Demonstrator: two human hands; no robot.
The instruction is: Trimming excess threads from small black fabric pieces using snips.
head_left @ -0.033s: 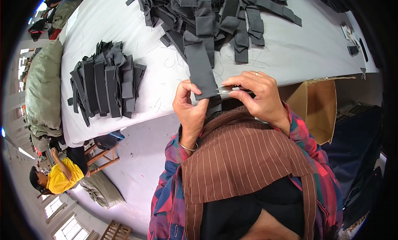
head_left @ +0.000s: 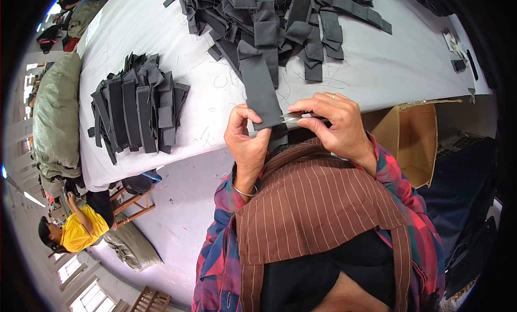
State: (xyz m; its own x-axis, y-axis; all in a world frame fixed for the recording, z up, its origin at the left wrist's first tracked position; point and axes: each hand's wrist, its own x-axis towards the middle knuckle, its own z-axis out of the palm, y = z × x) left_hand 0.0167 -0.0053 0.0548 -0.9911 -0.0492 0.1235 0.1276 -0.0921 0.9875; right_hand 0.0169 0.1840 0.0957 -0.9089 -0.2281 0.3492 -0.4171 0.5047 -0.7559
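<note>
Since nothing looks moved, the work stands the same: I see the left hand (head_left: 246, 140) pinching the grey strip (head_left: 262, 85) at the table's (head_left: 388, 59) edge, the right hand (head_left: 340, 122) holding a pointed tool (head_left: 294, 116) beside it.

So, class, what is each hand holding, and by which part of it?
The left hand pinches a dark grey fabric strip by its near end; the right hand holds a small pointed tool behind its tips.
</note>
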